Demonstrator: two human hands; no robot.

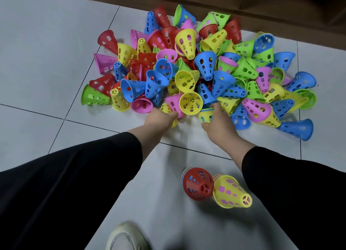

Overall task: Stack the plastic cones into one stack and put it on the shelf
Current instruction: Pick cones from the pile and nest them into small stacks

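On the pale tiled floor (pixel 37 62) a big heap of plastic cones (pixel 202 70) — red, blue, yellow, green, pink — lies spread before the dark wooden shelf (pixel 243 0). The left hand (pixel 159 119) is curled around a pink cone (pixel 175 104) at the heap's near edge; the right hand (pixel 218 121) grips a yellow cone (pixel 205 116) just beside it. Closer in stand two short stacks, touching — a red-topped stack (pixel 198 186) and a yellow-topped stack (pixel 231 192).
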